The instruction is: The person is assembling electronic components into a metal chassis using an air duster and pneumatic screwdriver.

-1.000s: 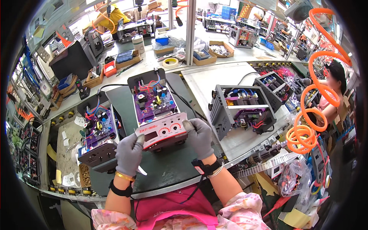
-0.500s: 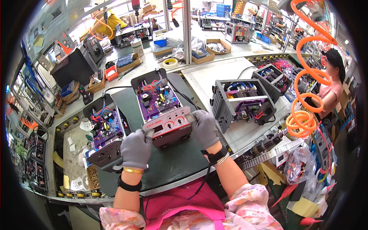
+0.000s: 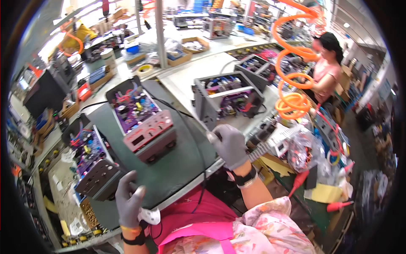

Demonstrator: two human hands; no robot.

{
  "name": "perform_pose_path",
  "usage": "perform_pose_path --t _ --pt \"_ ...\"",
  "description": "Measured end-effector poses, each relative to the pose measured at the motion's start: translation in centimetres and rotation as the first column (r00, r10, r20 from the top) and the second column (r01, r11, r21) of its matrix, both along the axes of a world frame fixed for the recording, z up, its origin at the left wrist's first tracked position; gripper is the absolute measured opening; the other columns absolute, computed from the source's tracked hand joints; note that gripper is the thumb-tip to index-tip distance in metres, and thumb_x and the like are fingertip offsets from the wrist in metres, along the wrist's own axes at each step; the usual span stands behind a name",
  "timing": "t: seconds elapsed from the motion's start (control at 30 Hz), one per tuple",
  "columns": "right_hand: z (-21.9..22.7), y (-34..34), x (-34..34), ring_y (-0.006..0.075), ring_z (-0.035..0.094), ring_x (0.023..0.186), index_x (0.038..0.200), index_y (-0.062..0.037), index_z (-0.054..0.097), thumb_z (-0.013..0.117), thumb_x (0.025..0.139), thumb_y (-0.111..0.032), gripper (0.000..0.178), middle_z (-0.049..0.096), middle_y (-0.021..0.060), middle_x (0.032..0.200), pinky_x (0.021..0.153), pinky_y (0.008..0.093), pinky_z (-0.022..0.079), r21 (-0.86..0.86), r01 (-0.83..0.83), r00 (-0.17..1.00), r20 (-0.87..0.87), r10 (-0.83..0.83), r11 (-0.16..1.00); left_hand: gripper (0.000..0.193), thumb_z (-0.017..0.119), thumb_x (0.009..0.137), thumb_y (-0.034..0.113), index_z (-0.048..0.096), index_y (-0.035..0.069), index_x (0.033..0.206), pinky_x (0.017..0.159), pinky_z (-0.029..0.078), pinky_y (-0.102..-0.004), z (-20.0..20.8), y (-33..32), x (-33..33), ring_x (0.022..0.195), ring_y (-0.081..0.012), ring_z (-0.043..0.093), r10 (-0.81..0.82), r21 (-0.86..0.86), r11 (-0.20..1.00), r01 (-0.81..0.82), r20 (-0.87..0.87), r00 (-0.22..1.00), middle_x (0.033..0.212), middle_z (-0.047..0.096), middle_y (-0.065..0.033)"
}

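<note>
Low on the left, my left hand [image 3: 128, 204], in a grey glove, has its thumb and fingers apart with nothing seen between them. A small white piece [image 3: 149, 216] shows beside its wrist. My right hand [image 3: 230, 147], also gloved, hovers by the right edge of the dark green mat [image 3: 177, 180]. Its fingers are curled in, and whatever they may hold is hidden. Apart from both hands stands an open electrical unit [image 3: 139, 114] with a purple circuit board and a reddish-white front panel [image 3: 149, 132] with knobs. Nearest my left hand is a second open unit [image 3: 98, 180] with a dark panel.
Two open dark-cased units [image 3: 228, 97] sit on the white board at the right. An orange coiled hose [image 3: 292, 106] hangs in front of a co-worker [image 3: 327, 67]. A black cable [image 3: 202, 163] crosses the mat. Tape [image 3: 145, 70] and boxes line the back bench.
Both hands have left the front panel: the left went down and left, opening, the right moved away to the right. The view has swung rightward, and the picture is blurred.
</note>
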State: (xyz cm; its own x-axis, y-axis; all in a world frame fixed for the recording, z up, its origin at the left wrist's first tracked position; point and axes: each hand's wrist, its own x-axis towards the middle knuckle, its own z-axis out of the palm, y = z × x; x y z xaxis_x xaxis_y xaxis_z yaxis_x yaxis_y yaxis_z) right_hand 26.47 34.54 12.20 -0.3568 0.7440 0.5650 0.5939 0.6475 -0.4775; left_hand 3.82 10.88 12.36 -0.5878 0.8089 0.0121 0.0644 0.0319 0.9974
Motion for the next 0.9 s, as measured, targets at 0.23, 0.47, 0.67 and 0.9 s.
perform_pose_path --t 0.23,0.47,0.67,0.9 --pt "-2.3 -4.4 15.4 0.0318 0.056 0.097 0.103 -0.0116 0.056 0.072 0.074 -0.021 0.034 0.056 0.0089 0.102 0.078 0.0434 0.047 0.226 0.64 0.674 0.293 -0.678 0.735 0.039 0.057 0.079 0.002 0.054 -0.003 0.117 0.04 0.034 -0.0163 -0.9 -2.0 1.5 0.048 -0.0031 0.042 -0.121 -0.045 0.988 0.146 0.356 0.927 0.081 0.052 -0.0032" --pt "-5.2 -0.6 20.9 0.033 0.064 0.09 0.105 -0.005 0.066 0.07 0.078 -0.013 0.029 0.067 0.014 0.099 0.082 0.0406 0.05 0.116 0.612 0.694 0.397 -0.601 0.782 0.03 0.049 0.089 0.003 0.05 -0.004 0.119 0.036 0.046 -0.0188 -0.9 -0.7 3.2 0.05 -0.0112 0.059 -0.255 0.044 0.961 0.273 0.522 0.814 0.091 0.064 -0.0176" --pt "-3.3 -0.1 22.5 0.0355 0.066 0.078 0.104 -0.0047 0.069 0.063 0.079 -0.006 0.025 0.068 0.0184 0.083 0.073 0.0412 0.052 -0.268 0.459 0.889 0.143 -0.436 0.847 0.029 0.053 0.09 0.008 0.052 -0.004 0.117 0.038 0.04 -0.016 -1.1 -1.5 2.5 0.045 -0.0049 0.05 -0.392 -0.047 0.883 0.466 0.473 0.789 0.085 0.068 -0.0141" --pt "2.8 -5.0 17.5 0.0311 0.062 0.063 0.091 -0.0127 0.069 0.059 0.075 -0.006 0.02 0.064 0.0095 0.073 0.062 0.0436 0.05 0.308 0.344 0.711 0.532 -0.46 0.887 0.026 0.055 0.09 0.011 0.057 -0.001 0.113 0.039 0.034 -0.0159 -0.5 -1.4 2.8 0.042 -0.0025 0.043 -0.4 -0.12 0.864 0.49 0.43 0.81 0.081 0.069 -0.0107"
